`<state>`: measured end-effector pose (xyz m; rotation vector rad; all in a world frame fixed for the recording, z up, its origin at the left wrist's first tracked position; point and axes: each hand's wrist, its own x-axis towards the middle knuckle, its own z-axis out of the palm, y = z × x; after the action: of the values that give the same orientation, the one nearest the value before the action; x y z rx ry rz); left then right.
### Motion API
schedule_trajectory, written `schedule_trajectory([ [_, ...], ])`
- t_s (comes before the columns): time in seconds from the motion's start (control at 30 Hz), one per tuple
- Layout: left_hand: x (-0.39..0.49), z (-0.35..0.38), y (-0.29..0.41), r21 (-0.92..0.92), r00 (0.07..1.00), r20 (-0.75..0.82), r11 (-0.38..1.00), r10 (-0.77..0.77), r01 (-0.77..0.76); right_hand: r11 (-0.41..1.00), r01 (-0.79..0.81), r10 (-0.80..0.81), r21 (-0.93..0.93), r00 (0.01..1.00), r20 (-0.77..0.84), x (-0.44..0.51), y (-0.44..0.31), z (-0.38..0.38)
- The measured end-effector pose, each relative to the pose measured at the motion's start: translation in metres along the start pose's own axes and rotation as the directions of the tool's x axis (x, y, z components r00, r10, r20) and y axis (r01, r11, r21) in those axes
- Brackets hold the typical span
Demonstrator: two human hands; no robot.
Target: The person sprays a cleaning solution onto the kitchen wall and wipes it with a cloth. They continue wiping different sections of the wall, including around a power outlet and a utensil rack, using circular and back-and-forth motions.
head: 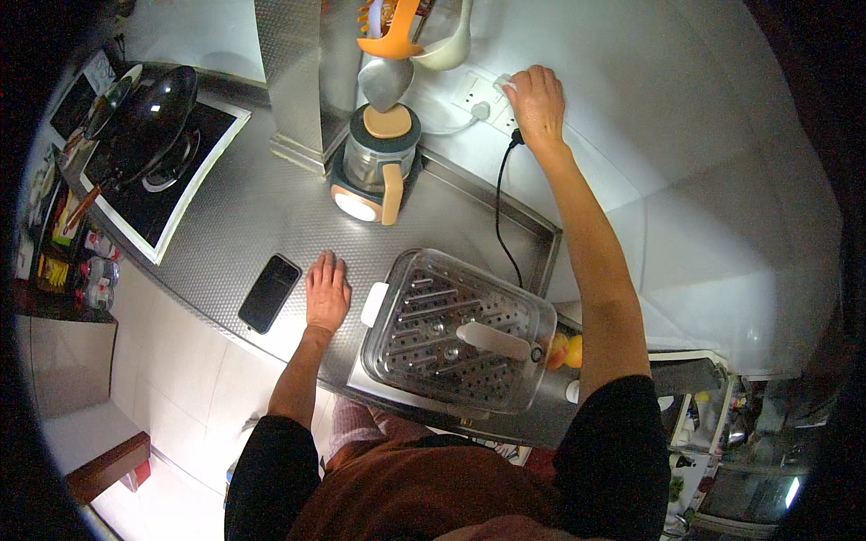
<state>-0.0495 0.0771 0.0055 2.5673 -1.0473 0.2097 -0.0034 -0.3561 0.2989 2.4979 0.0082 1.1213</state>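
My right hand (539, 105) is raised to the wall, its fingers at a white plug (504, 84) by the wall sockets (479, 93); whether the plug is gripped firmly is hard to see. Below that hand a black plug (517, 136) sits in a socket, its cord running down behind a lidded electric steamer (460, 331). My left hand (328, 291) rests palm down on the steel worktop (223, 237), holding nothing, between a black smartphone (270, 293) and the steamer. A glass electric kettle (381, 162) with a tan handle stands near the wall, next to another white plug (480, 110) in a socket.
A dark wok (152, 122) sits over the black hob (135, 182) at the left. Orange and pale ladles (392, 37) and a metal utensil (385, 83) hang above the kettle. Yellow-orange fruit (574, 351) lies right of the steamer. Bottles (101, 272) stand on a shelf at far left.
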Motion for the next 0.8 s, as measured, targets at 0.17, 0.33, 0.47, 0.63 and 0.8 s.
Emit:
schedule_trajectory([
  [0.17, -0.001, 0.000, -0.001, -0.009, 1.000, -0.011, 1.000, 0.005, -0.005, 0.981, 0.170, -0.160, -0.094, 0.981, 0.110, 0.014, -0.001, -0.003],
  [0.33, 0.001, 0.003, -0.002, -0.003, 1.000, -0.019, 1.000, 0.011, -0.011, 0.968, 0.212, -0.189, -0.133, 0.967, 0.171, 0.024, -0.004, -0.003],
  [0.47, 0.000, 0.004, -0.003, -0.012, 1.000, -0.016, 1.000, 0.010, -0.010, 0.965, 0.166, -0.130, -0.203, 0.976, 0.176, 0.034, -0.014, 0.008],
  [0.63, -0.001, 0.005, -0.003, -0.003, 0.999, -0.033, 1.000, 0.017, -0.018, 0.954, 0.143, -0.061, -0.262, 0.953, 0.298, 0.031, -0.009, -0.003],
  [0.8, -0.001, 0.007, -0.004, -0.020, 1.000, -0.020, 1.000, -0.005, 0.005, 0.961, 0.072, 0.021, -0.266, 0.943, 0.331, 0.020, -0.007, -0.018],
])
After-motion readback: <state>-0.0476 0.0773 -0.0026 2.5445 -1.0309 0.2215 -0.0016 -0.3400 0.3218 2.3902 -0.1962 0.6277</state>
